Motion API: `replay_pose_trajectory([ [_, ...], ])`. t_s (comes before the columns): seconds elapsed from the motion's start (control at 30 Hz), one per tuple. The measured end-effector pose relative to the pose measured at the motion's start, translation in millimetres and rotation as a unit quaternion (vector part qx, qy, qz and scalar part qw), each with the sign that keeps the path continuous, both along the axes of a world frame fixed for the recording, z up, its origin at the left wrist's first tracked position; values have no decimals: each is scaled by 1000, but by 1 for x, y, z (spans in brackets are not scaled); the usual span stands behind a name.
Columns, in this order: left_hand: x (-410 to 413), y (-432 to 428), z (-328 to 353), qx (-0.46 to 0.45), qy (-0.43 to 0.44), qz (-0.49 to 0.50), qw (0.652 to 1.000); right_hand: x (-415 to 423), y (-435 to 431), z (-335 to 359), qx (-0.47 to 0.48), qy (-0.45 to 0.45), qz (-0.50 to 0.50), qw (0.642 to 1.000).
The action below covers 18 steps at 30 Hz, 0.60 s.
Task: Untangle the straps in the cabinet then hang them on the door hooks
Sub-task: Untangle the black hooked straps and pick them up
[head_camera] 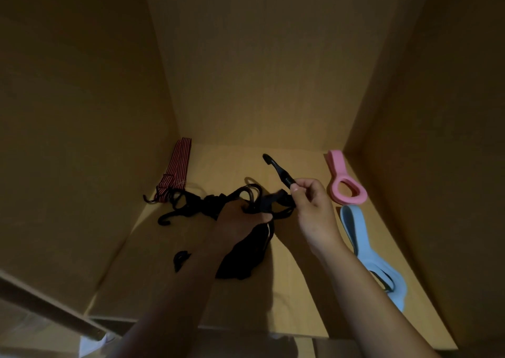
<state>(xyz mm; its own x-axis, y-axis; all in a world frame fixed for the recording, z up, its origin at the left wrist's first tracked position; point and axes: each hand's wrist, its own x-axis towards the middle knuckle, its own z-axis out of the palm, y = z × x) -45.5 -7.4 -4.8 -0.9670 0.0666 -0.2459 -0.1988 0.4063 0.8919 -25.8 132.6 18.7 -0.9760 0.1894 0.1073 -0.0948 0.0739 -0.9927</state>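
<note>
Cabinet floor (pixel 300 289): pink loop (pixel 334 166) and blue loop (pixel 351 226) lie along the right wall, beside the right forearm. Striped strap (pixel 179 163) leans in the back-left corner, lower end near the black tangle (pixel 196 207) mid-floor. Left hand (pixel 240 218) is palm-down, fingers curled into the tangle, gripping it. Right hand (pixel 311 207) is raised, thumb and fingers pinching the base of a black hook (pixel 276 168). Hook's long axis tilts up toward back-left.
</note>
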Motion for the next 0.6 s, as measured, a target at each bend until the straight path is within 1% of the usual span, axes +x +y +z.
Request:
replay_pose_trajectory([
  [0.17,5,-6,12,143,-30,42,988,-1,5,-8,3,-24,-66,998],
  [0.2,6,-8,14,177,-35,51,982,-2,5,-9,-10,-35,-78,996],
  [0.27,9,-12,18,224,-26,59,972,-4,6,-11,-69,-50,-87,993],
  [0.33,12,-15,22,252,-9,58,966,-5,5,-11,-125,-60,-96,986],
  [0.37,13,-15,24,262,-3,58,963,-5,4,-10,-135,-63,-106,983],
  [0.43,14,-15,26,272,14,72,960,-4,4,-6,-136,-60,-133,980],
  [0.47,13,-16,26,261,30,93,960,-5,5,-3,-138,-56,-149,978],
  [0.53,8,-21,26,189,77,147,968,-7,9,2,-151,-48,-173,972],
  [0.6,6,-25,25,130,117,168,970,-9,15,5,-166,-39,-177,969],
])
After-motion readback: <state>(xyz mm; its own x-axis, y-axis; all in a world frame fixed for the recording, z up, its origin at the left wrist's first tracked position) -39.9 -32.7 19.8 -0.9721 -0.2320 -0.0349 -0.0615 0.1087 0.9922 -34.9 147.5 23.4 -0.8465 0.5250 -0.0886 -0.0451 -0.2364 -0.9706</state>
